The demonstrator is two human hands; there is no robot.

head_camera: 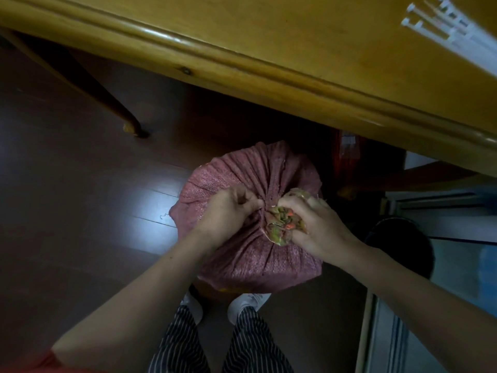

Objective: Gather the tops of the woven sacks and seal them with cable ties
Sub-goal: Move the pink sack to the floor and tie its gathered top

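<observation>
Floor (80, 211): dark glossy boards in a dim room; a table leg (107, 103) stands far left.
Worktop (295, 36): yellow wood, overhanging the far side.
Sack (242, 254): reddish, woven, full, on the floor just beyond the person's feet (247, 302).
Hands: right hand (320, 224) clenched round the bunched top (282, 224); left hand (228, 208) pinching folds at the neck.
Cable ties (451, 30): white bundle, far right on the worktop, well apart from the sack.
Risk: reaching for a tie frees one hand, so the gather could spring open.

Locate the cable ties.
Head view, upper right corner: white cable ties lie on the wooden table, well away from the sack on the floor.
</observation>
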